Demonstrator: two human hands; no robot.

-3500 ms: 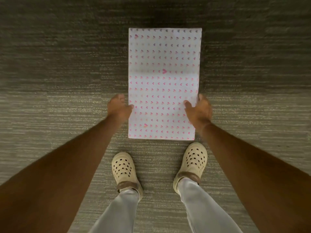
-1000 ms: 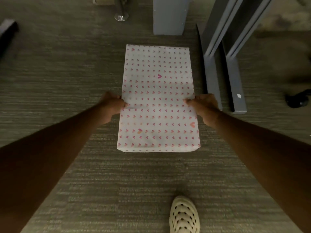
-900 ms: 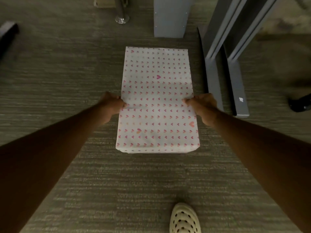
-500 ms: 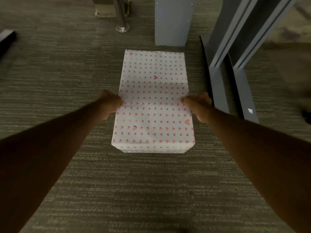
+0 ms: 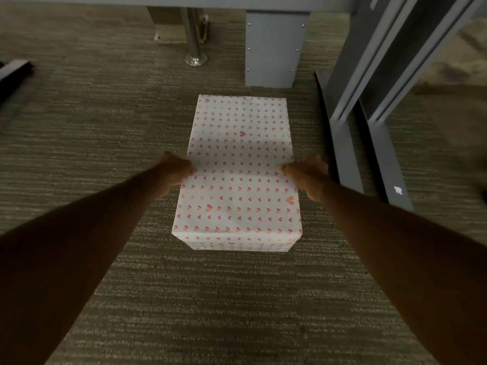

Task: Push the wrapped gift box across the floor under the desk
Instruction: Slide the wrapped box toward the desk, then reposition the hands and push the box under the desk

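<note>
1. One wrapped gift box, white paper with rows of small pink and orange hearts, lies flat on the grey carpet, its long axis pointing away from the person. Its far end is near a grey desk leg panel but not touching it.
2. The box's long side faces are hidden from this angle; only the top and the near end face show.
3. The left hand presses against the left long edge about midway along, thumb on the top paper and fingers curled down the side out of sight.
4. The right hand mirrors it on the right edge, thumb tip on the top and fingers wrapped over the side. Both hands clasp the box between them.
5. Two bare forearms run in from the lower corners.
6. To the right, two grey metal desk feet lie on the carpet, the nearer one just beside the right hand.
7. A chrome post stands at the back; its top is cut off.
8. A dark object at the left edge is too cropped to identify.
</note>
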